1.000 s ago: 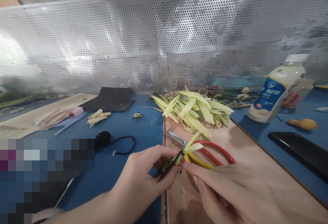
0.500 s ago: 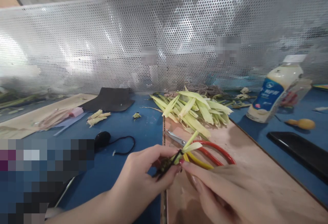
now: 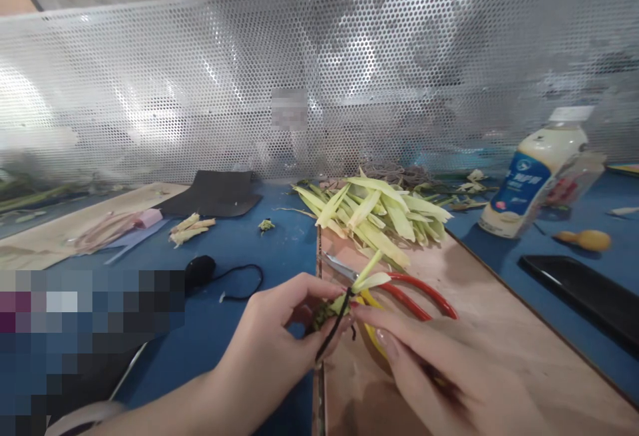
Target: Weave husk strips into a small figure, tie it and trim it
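Observation:
My left hand (image 3: 279, 343) is closed around a small green husk bundle (image 3: 330, 313), pinching it between thumb and fingers. A black cord (image 3: 335, 329) wraps the bundle near its top and trails down over my left thumb. Two pale husk ends (image 3: 368, 277) stick out above the wrap. My right hand (image 3: 439, 363) has its fingertips pressed against the bundle's right side, just below the cord. Its other fingers are curled and partly hidden. Behind the bundle lie scissors (image 3: 419, 297) with red and yellow handles, partly covered by my right hand.
A pile of pale green husks (image 3: 374, 213) lies at the far end of the wooden board (image 3: 479, 289). At right are a bottle (image 3: 526, 183), a small gourd (image 3: 589, 240) and a black phone (image 3: 574, 296). A black cord spool (image 3: 200, 268) sits left; a perforated metal screen (image 3: 224, 83) stands behind.
The bundle has turned slightly in my fingers, so more of the black cord shows along its front. My right fingertips have shifted a little. The scissors stay put.

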A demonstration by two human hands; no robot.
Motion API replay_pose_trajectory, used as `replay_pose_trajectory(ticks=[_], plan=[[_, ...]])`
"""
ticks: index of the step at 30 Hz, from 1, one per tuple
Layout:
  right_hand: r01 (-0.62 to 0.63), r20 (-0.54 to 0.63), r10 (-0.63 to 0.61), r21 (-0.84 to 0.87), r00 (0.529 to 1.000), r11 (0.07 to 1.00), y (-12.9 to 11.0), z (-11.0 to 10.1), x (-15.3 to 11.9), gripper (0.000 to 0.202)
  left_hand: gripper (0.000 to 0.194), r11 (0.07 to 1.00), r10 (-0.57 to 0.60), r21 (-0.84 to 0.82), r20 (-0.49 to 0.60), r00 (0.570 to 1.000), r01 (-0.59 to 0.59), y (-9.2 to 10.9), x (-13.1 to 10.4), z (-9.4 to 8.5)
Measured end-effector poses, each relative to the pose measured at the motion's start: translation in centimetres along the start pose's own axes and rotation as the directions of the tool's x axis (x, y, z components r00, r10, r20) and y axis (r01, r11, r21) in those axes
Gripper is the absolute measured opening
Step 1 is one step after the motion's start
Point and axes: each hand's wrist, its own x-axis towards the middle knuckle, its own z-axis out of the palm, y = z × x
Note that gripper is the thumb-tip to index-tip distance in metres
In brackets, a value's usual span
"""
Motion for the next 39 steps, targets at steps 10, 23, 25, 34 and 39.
replay_pose_trajectory(ticks=[10,23,25,34,39], plan=[[0.019,-0.016,-0.019,0.000,1.000,1.000,0.2,0.4,0.0,0.035,0.013,0.999,-0.027,-0.033,0.007,1.000,0.028,0.2,-0.1,0.1],[-0.002,-0.072,-0.003,-0.071,0.997,0.997,-0.6,0.0,0.3,0.037,0.011,0.994,-0.078,-0.076,0.044,0.996,0.082,-0.1,-0.3,0.0],[-0.020,-0.076,0.016,-0.056,0.997,0.998,-0.5,0.1,0.2,0.035,0.011,0.993,-0.085,-0.072,0.049,0.995,0.088,-0.1,-0.3,0.1],[-0.162,0.075,0.155,0.101,0.985,0.982,-0.4,0.9,-0.2,0.023,0.012,0.993,-0.074,-0.083,0.078,0.994,0.080,-0.1,-0.2,0.1],[-0.218,0.122,0.201,0.149,0.972,0.964,-0.1,1.4,-0.3,0.019,0.013,0.989,-0.068,-0.122,0.108,0.992,0.081,0.0,-0.1,0.3]])
